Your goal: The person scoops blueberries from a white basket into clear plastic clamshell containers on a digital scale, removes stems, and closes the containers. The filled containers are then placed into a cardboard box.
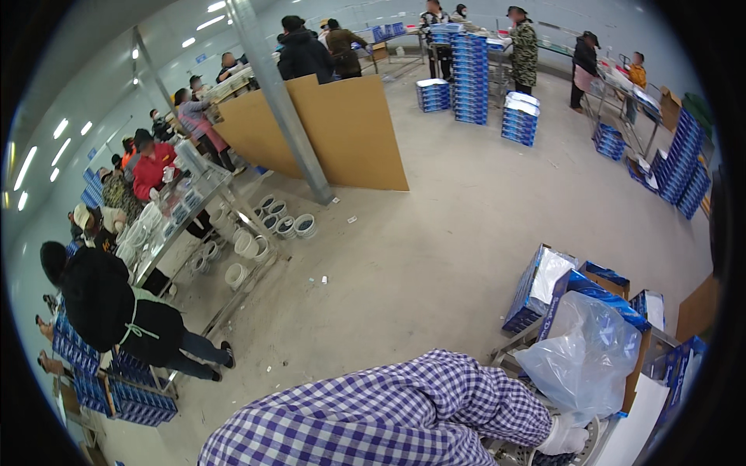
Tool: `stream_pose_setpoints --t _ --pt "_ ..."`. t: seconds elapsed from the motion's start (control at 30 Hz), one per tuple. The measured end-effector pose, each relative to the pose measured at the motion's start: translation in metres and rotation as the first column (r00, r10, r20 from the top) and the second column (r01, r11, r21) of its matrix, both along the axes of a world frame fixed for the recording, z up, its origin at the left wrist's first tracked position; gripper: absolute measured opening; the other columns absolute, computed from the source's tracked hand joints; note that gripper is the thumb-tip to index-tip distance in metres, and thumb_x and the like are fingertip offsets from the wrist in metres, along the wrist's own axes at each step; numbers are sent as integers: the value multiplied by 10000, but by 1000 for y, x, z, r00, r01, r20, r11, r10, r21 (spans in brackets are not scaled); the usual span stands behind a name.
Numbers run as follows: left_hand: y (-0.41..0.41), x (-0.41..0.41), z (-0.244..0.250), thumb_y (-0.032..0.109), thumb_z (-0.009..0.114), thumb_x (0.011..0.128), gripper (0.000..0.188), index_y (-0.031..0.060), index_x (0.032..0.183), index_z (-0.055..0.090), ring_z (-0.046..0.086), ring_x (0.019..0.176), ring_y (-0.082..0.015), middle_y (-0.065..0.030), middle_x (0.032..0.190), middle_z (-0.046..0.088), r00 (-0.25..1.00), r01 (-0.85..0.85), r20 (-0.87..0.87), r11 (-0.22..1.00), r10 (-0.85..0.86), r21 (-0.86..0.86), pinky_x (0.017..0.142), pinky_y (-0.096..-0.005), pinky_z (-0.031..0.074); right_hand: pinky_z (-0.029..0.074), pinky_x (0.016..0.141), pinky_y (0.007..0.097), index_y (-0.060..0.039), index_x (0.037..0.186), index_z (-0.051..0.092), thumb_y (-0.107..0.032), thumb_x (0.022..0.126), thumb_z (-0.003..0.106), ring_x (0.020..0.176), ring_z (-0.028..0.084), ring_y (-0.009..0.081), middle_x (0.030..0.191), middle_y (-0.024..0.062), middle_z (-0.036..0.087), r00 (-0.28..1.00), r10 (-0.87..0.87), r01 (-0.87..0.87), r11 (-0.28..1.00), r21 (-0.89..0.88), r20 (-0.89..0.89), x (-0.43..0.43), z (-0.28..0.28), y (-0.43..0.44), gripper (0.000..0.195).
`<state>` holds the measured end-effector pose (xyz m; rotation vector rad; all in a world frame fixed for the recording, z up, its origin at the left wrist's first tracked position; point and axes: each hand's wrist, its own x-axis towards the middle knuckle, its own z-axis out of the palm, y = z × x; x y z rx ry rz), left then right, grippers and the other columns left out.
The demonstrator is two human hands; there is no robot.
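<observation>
My left hand (563,438), in a white glove with a purple-and-white checked sleeve, is low at the right, over the rim of a perforated basket (593,437). Dark round berries (552,458) show just below the hand. Its fingers point down and are partly hidden, so their grip is unclear. A crumpled clear plastic bag (588,355) hangs over an open blue printed carton (603,297) right above the hand. My right hand is out of view.
Blue cartons (527,297) stand beside the bag. A metal table (169,233) with clear containers and white baskets is at the left, near a person in black (116,303). Baskets of berries (304,225) sit on the floor by a metal post (285,105) and cardboard sheets (355,134).
</observation>
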<state>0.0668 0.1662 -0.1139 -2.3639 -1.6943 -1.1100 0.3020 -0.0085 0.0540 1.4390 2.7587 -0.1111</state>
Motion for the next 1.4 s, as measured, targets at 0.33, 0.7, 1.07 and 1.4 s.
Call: stream_pose_setpoints --t 0.33,0.7,1.07,1.4 --pt "-45 -35 53 187 632 722 142 107 768 739 660 906 -307 -66 887 671 999 -40 7 999 40 -11 781 -487 510 556 822 476 -103 1143 670 -292 872 717 907 679 392 1117 180 684 997 33 -20 984 -179 70 -29 35 2 334" --pt "-68 -93 110 109 574 986 195 42 1089 724 700 961 -279 -166 1034 731 869 206 486 960 -90 -191 871 -366 561 546 738 321 -16 1127 655 33 824 706 862 664 222 1046 140 675 861 -215 65 946 -319 -460 -2 2 55 311" --pt "-84 -92 152 250 388 991 521 -59 1360 587 606 1236 -271 -191 1298 665 705 457 709 775 -17 -437 1094 -362 416 539 662 249 2 1207 677 -25 908 692 751 668 103 1034 99 720 448 -369 27 916 -400 -814 -58 11 69 300" --pt "-182 -71 174 188 447 1040 361 -16 936 726 587 644 -178 -90 781 683 640 590 755 722 -144 -362 629 -317 469 402 613 181 10 1154 699 -43 969 652 688 493 20 828 -38 614 94 -743 571 585 -576 -662 68 -8 -55 199"
